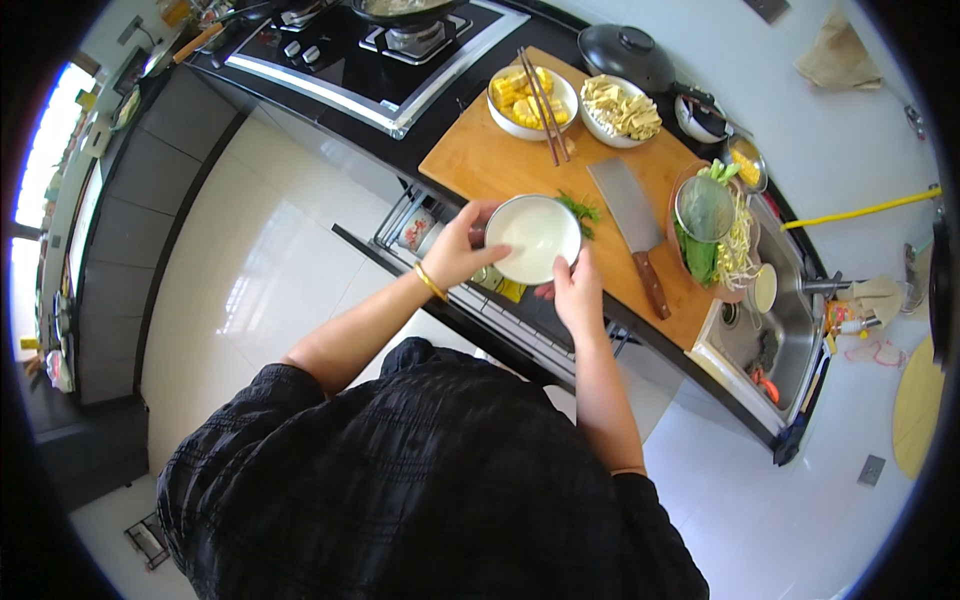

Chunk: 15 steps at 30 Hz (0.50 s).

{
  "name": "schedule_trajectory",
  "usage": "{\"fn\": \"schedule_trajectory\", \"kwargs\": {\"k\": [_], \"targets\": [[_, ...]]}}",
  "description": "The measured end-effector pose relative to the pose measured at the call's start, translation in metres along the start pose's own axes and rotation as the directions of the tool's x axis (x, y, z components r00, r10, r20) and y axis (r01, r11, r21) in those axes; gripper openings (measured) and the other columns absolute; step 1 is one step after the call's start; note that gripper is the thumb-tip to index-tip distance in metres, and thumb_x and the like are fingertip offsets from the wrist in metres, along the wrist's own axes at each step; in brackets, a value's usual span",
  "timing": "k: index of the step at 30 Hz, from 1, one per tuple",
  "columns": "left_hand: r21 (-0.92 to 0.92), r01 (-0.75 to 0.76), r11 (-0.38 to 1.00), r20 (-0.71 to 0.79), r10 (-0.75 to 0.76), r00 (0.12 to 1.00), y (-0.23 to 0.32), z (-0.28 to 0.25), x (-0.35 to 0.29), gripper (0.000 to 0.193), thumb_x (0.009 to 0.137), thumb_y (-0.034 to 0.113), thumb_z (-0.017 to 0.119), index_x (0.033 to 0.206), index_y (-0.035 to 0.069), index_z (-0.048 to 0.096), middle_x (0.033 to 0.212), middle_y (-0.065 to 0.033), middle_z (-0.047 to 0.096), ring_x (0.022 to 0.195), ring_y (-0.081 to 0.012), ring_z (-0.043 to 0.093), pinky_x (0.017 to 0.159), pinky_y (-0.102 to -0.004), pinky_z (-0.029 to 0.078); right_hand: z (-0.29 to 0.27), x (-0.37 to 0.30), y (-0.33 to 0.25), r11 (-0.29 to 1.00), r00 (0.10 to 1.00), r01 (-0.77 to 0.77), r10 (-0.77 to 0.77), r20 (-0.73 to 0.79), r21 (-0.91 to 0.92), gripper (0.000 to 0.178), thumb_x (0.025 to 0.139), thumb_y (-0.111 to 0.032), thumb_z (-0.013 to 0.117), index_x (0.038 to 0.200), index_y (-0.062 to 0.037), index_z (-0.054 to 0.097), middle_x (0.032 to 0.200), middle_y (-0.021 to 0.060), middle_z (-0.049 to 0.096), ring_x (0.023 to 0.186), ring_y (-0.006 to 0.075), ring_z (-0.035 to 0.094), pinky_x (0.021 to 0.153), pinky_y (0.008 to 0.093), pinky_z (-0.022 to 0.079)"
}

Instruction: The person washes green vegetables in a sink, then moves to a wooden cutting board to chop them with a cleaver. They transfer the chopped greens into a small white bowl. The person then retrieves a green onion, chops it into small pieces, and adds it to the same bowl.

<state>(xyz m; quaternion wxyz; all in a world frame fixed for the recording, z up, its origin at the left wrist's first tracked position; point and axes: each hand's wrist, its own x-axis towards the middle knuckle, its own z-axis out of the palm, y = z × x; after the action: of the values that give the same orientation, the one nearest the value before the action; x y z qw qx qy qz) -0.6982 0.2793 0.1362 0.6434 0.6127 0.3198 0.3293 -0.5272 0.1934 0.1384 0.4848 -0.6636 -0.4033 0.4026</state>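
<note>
Between my two hands I hold a white bowl [540, 235] with a thin dark rim, its hollow facing up and no food showing inside. My left hand [462, 245] grips its left side, thumb over the rim. On the lower right edge, my right hand [577, 290] has its fingers curled under the bowl. Just past the bowl lie some green herbs [580, 208] on the wooden cutting board [465, 150]. A cleaver [628, 205] with a brown handle rests on the board to the right. Below the bowl is an open drawer [520, 325] with dishes in a wire rack.
Chopsticks [541, 100] lie across a bowl of corn [515, 118]. Beside it stands a bowl of pale yellow strips [620, 108]. A basket of greens and sprouts [735, 260] sits near the sink [790, 340]. A pan [405, 10] is on the gas stove [345, 75], back left.
</note>
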Motion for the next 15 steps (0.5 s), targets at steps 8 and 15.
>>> {"fn": "schedule_trajectory", "kwargs": {"k": [8,15], "targets": [[-0.443,0.395,0.805,-0.157,-0.503,0.850,-0.027,-0.002,-0.015,0.049,0.073,-0.004,0.056,0.117,0.004,0.039,0.092,-0.0109,0.052,0.087,-0.0241,0.058,0.064,-0.0367,0.057,-0.006,0.013,0.026,0.975,0.935,-0.203,0.164,0.314,0.096,0.041,0.089,-0.024,0.050,0.117,0.0042,0.041,0.069,0.0116,0.060,0.053,0.0154,0.059,0.046,0.0238,0.045],[-0.424,0.328,0.844,-0.349,-0.486,0.801,-0.016,-0.052,0.016,0.047,0.074,-0.006,0.051,0.117,0.002,0.035,0.097,-0.0147,0.052,0.084,-0.0275,0.060,0.064,-0.0389,0.057,-0.011,0.068,0.013,0.954,0.977,-0.156,0.110,0.184,0.256,0.033,0.088,-0.022,0.052,0.111,0.0015,0.048,0.080,0.0095,0.061,0.064,0.0137,0.059,0.053,0.0227,0.046]]}}
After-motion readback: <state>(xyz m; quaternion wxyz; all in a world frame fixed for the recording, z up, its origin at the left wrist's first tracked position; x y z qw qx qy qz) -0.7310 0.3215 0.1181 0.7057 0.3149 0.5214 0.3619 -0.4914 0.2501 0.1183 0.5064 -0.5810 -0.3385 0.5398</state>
